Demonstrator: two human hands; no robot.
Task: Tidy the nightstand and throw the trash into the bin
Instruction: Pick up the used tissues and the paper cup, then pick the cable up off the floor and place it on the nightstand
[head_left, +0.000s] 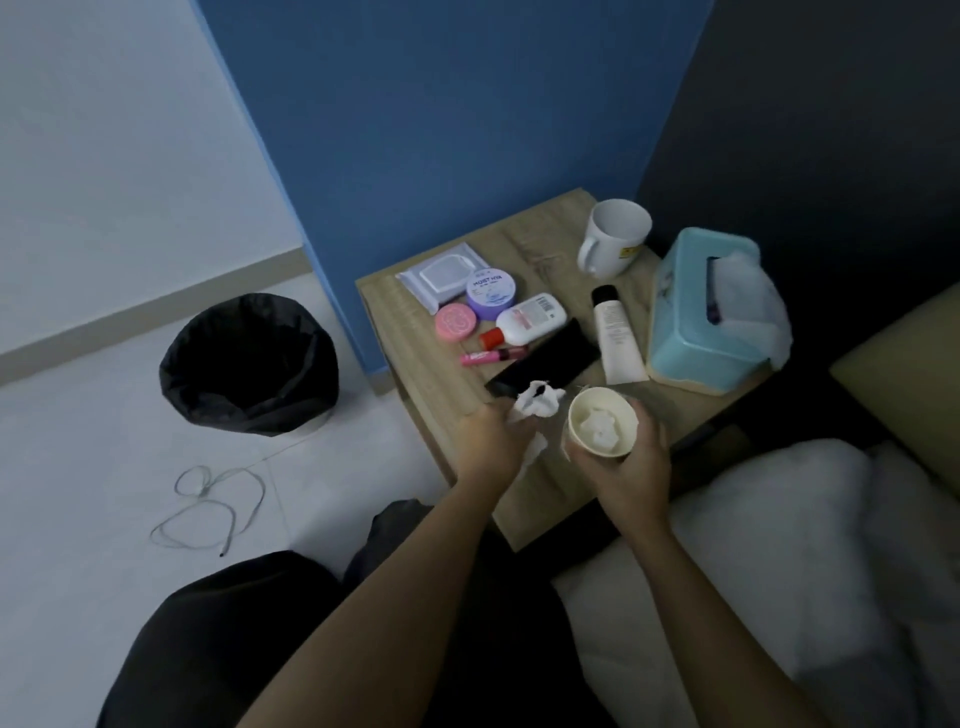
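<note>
Left hand (488, 434) grips one crumpled white tissue (537, 402) above the desk (415, 301) front edge. Right hand (631, 457) is wrapped around one paper cup (602, 423) holding another wad of tissue. From left to right: one black-lined bin (249, 364) and one loose cable (208, 506) on the floor; then on the desk, one wipes pack (441, 273), two round jars (491, 296), one white bottle (524, 319), one pink lip tube (493, 356), one black phone (543, 358), one cream tube (615, 338), one white mug (613, 236), one blue tissue box (701, 312).
</note>
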